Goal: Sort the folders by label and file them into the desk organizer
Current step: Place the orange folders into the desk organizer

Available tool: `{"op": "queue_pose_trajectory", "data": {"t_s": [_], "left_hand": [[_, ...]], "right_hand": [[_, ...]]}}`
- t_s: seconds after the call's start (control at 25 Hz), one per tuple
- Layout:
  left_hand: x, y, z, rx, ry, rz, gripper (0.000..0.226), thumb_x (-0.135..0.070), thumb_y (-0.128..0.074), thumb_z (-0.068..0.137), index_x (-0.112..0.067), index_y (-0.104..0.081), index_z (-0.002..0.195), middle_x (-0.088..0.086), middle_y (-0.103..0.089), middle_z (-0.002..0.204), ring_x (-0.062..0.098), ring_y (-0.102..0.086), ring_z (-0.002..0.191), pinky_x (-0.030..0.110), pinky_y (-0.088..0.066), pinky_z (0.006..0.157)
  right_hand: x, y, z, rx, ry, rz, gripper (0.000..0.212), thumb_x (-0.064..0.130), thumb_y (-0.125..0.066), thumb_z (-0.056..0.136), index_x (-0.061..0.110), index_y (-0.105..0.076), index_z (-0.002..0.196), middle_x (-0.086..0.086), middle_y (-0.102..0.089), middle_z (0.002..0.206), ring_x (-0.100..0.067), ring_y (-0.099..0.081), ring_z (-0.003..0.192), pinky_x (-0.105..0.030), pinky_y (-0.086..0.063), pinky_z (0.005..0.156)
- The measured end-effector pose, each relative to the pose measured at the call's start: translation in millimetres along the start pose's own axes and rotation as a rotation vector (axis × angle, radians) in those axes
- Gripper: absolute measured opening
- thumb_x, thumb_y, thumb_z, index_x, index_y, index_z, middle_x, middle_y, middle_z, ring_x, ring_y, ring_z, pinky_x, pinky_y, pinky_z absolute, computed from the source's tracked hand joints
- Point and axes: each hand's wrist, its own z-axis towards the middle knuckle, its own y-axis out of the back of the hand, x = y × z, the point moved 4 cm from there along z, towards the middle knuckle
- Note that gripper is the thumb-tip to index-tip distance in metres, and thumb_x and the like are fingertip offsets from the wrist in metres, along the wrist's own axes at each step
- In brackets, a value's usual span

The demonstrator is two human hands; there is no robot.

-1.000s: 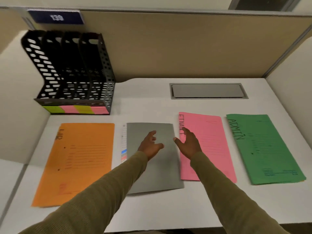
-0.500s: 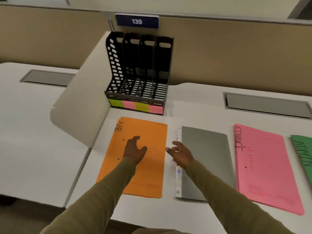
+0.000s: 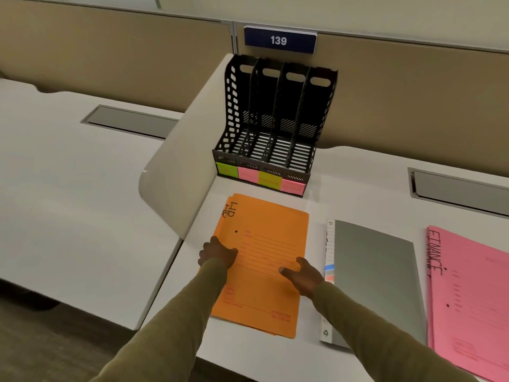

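An orange folder (image 3: 265, 238) marked HR lies flat on the white desk in front of a black four-slot desk organizer (image 3: 275, 119). The organizer's front lip carries green and pink sticky labels (image 3: 261, 176). My left hand (image 3: 217, 253) grips the orange folder's left edge with curled fingers. My right hand (image 3: 301, 274) holds its right edge, thumb lying on top. To the right lie a grey folder (image 3: 377, 271) with a white index strip and a pink folder (image 3: 473, 299) marked FINANCE, cut off by the frame edge.
A white curved divider panel (image 3: 179, 175) stands just left of the organizer and the orange folder. Beyond it is a neighbouring desk with a grey cable hatch (image 3: 132, 122). Another hatch (image 3: 462, 191) sits at the back right. A beige partition with a sign reading 139 (image 3: 279, 40) rises behind.
Both hands moved left from the grey folder to the orange one and now hold its two side edges. My view swung left, so the green folder has left the frame.
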Motion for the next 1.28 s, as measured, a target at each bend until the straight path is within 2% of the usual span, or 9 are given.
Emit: {"op": "queue_pose_trajectory", "data": {"t_s": [0.16,0.36,0.48,0.6,0.76,0.88,1.08,1.2,1.28], "left_hand": [[-9.0,17.0,3.3,0.054,0.003,-0.138,0.074,-0.052,-0.072,0.078,-0.013,-0.046,0.135,0.013,-0.054,0.132,0.034,-0.052,0.12,0.048,-0.044,0.102],[-55.8,57.6,-28.0,0.228,-0.281,-0.421,0.052,-0.027,-0.079,0.078,-0.012,-0.059,0.123,0.009,-0.069,0.109,0.024,-0.068,0.085,0.035,-0.056,0.075],[-81.9,91.0,-59.2,0.254,-0.47,-0.479,0.043,-0.021,-0.076,0.08,-0.017,-0.06,0.12,0.008,-0.07,0.11,0.026,-0.071,0.087,0.044,-0.058,0.082],[-94.9,129.1,-90.4,0.204,-0.648,-0.593,0.037,-0.018,-0.073,0.083,-0.024,-0.063,0.119,0.004,-0.073,0.107,0.022,-0.073,0.088,0.048,-0.059,0.083],[-104.3,170.0,-126.4,0.084,-0.918,-0.65,0.032,-0.017,-0.07,0.087,-0.038,-0.066,0.11,-0.008,-0.074,0.101,0.012,-0.073,0.085,0.027,-0.06,0.07],[-106.2,187.2,-137.0,-0.121,-1.055,-0.629,0.021,-0.019,-0.07,0.087,-0.029,-0.068,0.106,-0.007,-0.072,0.096,0.014,-0.069,0.084,0.029,-0.059,0.065],[-109.5,205.8,-118.3,-0.263,-1.086,-0.664,0.03,-0.017,-0.069,0.088,-0.042,-0.065,0.105,-0.018,-0.07,0.098,0.007,-0.066,0.089,0.026,-0.056,0.075],[-122.0,218.0,-99.3,-0.255,-1.1,-0.735,0.041,-0.011,-0.066,0.086,-0.05,-0.065,0.098,-0.018,-0.07,0.098,0.009,-0.066,0.091,0.026,-0.056,0.077],[-133.7,227.2,-80.5,-0.255,-1.081,-0.796,0.041,-0.009,-0.063,0.084,-0.048,-0.066,0.096,-0.017,-0.071,0.099,0.011,-0.066,0.094,0.03,-0.057,0.079]], "right_hand": [[-0.1,4.8,-0.4,0.002,-0.063,0.113,0.071,0.056,-0.058,0.091,0.022,-0.033,0.148,-0.006,-0.043,0.152,-0.035,-0.046,0.134,-0.053,-0.043,0.109],[13.3,15.4,-7.0,-0.015,-0.153,0.297,0.076,0.058,-0.055,0.092,0.022,-0.026,0.152,-0.008,-0.037,0.156,-0.039,-0.043,0.137,-0.052,-0.045,0.105],[46.2,34.7,-11.6,-0.007,-0.1,0.398,0.071,0.062,-0.052,0.091,0.021,-0.035,0.147,-0.011,-0.042,0.152,-0.039,-0.048,0.13,-0.052,-0.049,0.101],[98.2,62.5,-18.6,0.002,0.008,0.536,0.062,0.067,-0.05,0.089,0.022,-0.047,0.132,-0.014,-0.053,0.136,-0.035,-0.057,0.112,-0.047,-0.054,0.09],[184.8,99.8,-24.2,0.04,0.216,0.633,0.085,0.078,-0.047,0.083,0.017,-0.047,0.142,-0.015,-0.059,0.131,-0.037,-0.062,0.111,-0.05,-0.055,0.092],[262.7,119.2,-36.3,0.12,0.395,0.694,0.091,0.085,-0.04,0.079,0.023,-0.043,0.147,-0.019,-0.058,0.134,-0.039,-0.063,0.114,-0.056,-0.053,0.095],[375.4,139.2,-64.2,0.189,0.648,0.584,0.1,0.09,-0.028,0.076,0.023,-0.038,0.15,-0.02,-0.058,0.13,-0.045,-0.062,0.113,-0.064,-0.051,0.091],[427.6,146.7,-74.4,0.201,0.694,0.469,0.117,0.093,-0.035,0.061,0.026,-0.022,0.156,-0.015,-0.051,0.13,-0.048,-0.058,0.118,-0.067,-0.047,0.094],[453.8,151.3,-74.2,0.184,0.707,0.418,0.111,0.089,-0.043,0.067,0.025,-0.022,0.155,-0.015,-0.047,0.136,-0.046,-0.057,0.119,-0.066,-0.048,0.094]]}}
